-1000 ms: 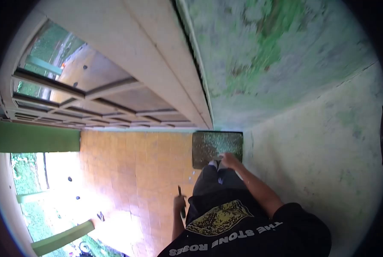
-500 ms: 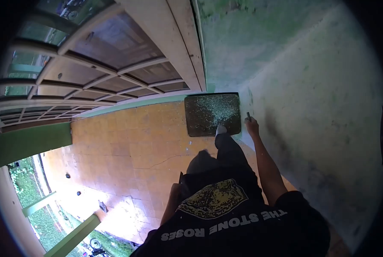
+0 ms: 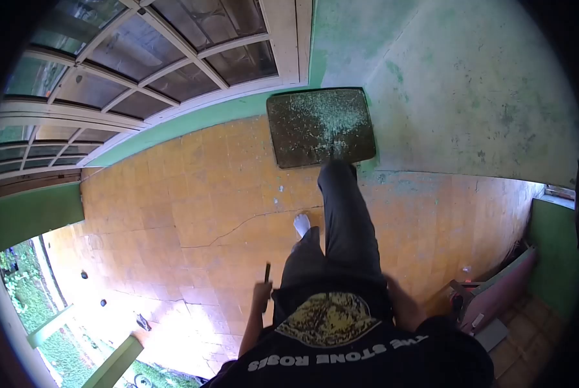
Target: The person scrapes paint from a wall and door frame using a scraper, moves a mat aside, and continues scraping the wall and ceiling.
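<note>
My left hand (image 3: pixel 261 292) is closed around a thin dark stick-like tool (image 3: pixel 267 275) beside my left hip. At the right hip, my right hand (image 3: pixel 394 286) is blurred and shadowed, with its fingers and anything in them hidden. A dark rectangular mat or board (image 3: pixel 320 129), strewn with pale green flakes, lies on the floor against the wall corner. My right leg (image 3: pixel 348 213) reaches to its near edge, and my left foot (image 3: pixel 301 224) is on the tiles.
Paned windows (image 3: pixel 134 84) run along the upper left. A green, patchy wall (image 3: pixel 470 97) stands at the right. The orange tiled floor (image 3: pixel 147 194) has a crack and small pale bits. A reddish panel (image 3: pixel 500 284) leans at the lower right.
My right hand has drawn back from beside the wall to my hip. The left-hand tool shows more clearly. The view has shifted, my left foot now shows, and more floor is visible at the right.
</note>
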A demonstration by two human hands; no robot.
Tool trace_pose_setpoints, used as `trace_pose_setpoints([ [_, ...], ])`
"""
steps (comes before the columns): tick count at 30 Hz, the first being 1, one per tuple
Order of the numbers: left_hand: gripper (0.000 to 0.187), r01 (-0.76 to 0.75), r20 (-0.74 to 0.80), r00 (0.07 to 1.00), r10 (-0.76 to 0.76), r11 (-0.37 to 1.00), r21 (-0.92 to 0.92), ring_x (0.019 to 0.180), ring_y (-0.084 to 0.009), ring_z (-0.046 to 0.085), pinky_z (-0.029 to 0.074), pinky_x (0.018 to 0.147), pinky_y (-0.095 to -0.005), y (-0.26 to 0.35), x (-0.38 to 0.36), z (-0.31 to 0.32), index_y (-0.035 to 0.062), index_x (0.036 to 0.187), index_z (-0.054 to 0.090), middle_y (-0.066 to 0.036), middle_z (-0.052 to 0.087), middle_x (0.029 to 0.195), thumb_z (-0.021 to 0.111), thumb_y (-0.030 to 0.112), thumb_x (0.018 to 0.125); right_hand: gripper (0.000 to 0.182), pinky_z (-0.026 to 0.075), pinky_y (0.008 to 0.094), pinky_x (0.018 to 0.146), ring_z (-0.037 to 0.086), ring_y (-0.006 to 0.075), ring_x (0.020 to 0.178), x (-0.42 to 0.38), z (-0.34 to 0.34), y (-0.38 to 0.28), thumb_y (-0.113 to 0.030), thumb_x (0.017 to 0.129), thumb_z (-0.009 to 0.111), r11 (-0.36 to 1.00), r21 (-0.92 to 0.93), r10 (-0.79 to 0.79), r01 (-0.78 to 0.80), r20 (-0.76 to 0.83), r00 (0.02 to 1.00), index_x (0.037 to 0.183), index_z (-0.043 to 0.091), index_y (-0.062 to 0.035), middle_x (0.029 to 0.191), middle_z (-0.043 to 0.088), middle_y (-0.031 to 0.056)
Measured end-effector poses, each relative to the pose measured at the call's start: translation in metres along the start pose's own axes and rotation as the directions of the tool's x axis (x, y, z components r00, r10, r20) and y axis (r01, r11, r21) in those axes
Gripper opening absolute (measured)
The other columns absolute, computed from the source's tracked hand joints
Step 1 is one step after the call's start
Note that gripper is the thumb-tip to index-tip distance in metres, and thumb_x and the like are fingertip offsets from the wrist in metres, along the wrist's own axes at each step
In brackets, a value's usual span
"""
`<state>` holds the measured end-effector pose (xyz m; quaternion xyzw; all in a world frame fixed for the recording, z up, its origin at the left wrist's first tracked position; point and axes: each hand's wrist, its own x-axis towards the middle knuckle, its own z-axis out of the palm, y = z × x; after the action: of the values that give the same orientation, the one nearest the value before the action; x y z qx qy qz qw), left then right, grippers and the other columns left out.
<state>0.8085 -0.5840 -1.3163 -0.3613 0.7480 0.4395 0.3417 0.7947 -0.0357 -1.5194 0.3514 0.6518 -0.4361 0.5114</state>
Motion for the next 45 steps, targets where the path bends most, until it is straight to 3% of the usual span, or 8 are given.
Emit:
trace_pose_setpoints([
  [12,0.017,0.359,-0.102,0.932,-0.348,0.925,0.121,0.047,-0.0177,0.060,0.052,0.042,-0.0331,-0.103,0.050,0.028,0.0002,0.079,0.069,-0.009,0.064,0.061,0.068,0.017,0.079,0.032,0.053,0.0423,0.057,0.068,0.0304,0.063,-0.033,-0.014,0.018,-0.029,0.075,0.065,0.981,-0.107,0.088,-0.161,-0.496,0.864,0.066,0.065,0.0016,0.055,0.061,0.0151],
  [16,0.036,0.021,-0.110,0.994,-0.001,0.984,0.178,0.041,-0.0157,0.055,0.042,0.041,-0.0348,-0.063,0.240,0.063,0.0065,0.056,0.058,-0.005,0.053,0.046,0.068,0.028,0.084,0.059,0.051,0.0505,0.072,0.067,0.0400,0.086,0.127,-0.046,-0.130,-0.044,0.084,0.059,0.817,-0.577,-0.343,0.003,-0.481,0.807,0.124,0.059,-0.0020,0.090,0.067,0.0264],
  [22,0.054,-0.193,-0.275,0.957,0.092,0.910,-0.366,0.044,-0.0126,0.049,0.038,0.041,-0.0312,0.170,0.490,0.124,0.0042,0.072,0.062,-0.004,0.057,0.060,0.070,0.057,0.083,0.074,0.029,0.0270,0.038,0.036,0.0067,0.045,0.463,-0.138,-0.267,-0.059,0.076,0.074,0.758,0.123,-0.498,0.641,-0.526,0.690,0.131,0.052,-0.0148,0.060,0.044,-0.0034],
  [24,0.059,-0.221,-0.293,0.953,0.084,0.851,-0.477,0.044,-0.0144,0.050,0.040,0.041,-0.0305,0.223,0.526,0.138,-0.0012,0.076,0.063,-0.011,0.064,0.068,0.072,0.057,0.080,0.079,0.049,0.0324,0.059,0.066,0.0171,0.091,0.313,-0.101,-0.375,-0.053,0.085,0.068,0.881,0.353,-0.124,0.314,-0.469,0.875,0.150,0.035,-0.0230,0.105,0.065,0.0079],
  [28,0.057,-0.183,-0.507,0.861,-0.042,0.905,-0.385,0.046,-0.0191,0.053,0.044,0.046,-0.0336,0.227,0.556,0.165,-0.0030,0.076,0.062,-0.011,0.063,0.066,0.075,0.052,0.079,0.081,0.045,0.0285,0.049,0.064,0.0126,0.081,0.328,-0.087,-0.378,-0.051,0.086,0.069,0.838,0.368,-0.192,0.402,-0.491,0.850,0.153,0.029,-0.0278,0.097,0.062,0.0030],
  [30,0.056,-0.199,-0.555,0.831,-0.042,0.908,-0.367,0.046,-0.0201,0.054,0.046,0.047,-0.0346,0.225,0.559,0.169,-0.0034,0.075,0.062,-0.011,0.062,0.065,0.076,0.050,0.079,0.047,0.029,0.0208,0.041,0.034,0.0034,0.048,0.337,-0.088,-0.377,-0.046,0.082,0.076,0.728,0.401,-0.257,0.556,-0.592,0.764,0.112,0.059,-0.0137,0.070,0.048,-0.0053],
  [34,0.049,-0.253,-0.567,0.824,0.011,0.902,-0.351,0.044,-0.0171,0.050,0.045,0.046,-0.0331,0.212,0.567,0.166,0.0022,0.070,0.057,-0.007,0.053,0.058,0.077,0.045,0.080,0.037,0.041,0.0250,0.048,0.053,0.0105,0.062,0.360,-0.098,-0.364,-0.041,0.083,0.075,0.721,0.450,-0.235,0.527,-0.557,0.797,0.087,0.062,-0.0067,0.073,0.055,-0.0027],
  [45,0.048,-0.214,-0.421,0.906,0.045,0.907,-0.363,0.040,-0.0115,0.040,0.040,0.042,-0.0288,0.205,0.526,0.160,0.0113,0.063,0.047,0.001,0.040,0.050,0.077,0.044,0.081,0.030,0.038,0.0262,0.049,0.041,0.0070,0.053,0.329,-0.105,-0.367,-0.033,0.088,0.069,0.753,0.446,-0.257,0.484,-0.477,0.840,0.071,0.053,-0.0152,0.063,0.045,-0.0066],
])
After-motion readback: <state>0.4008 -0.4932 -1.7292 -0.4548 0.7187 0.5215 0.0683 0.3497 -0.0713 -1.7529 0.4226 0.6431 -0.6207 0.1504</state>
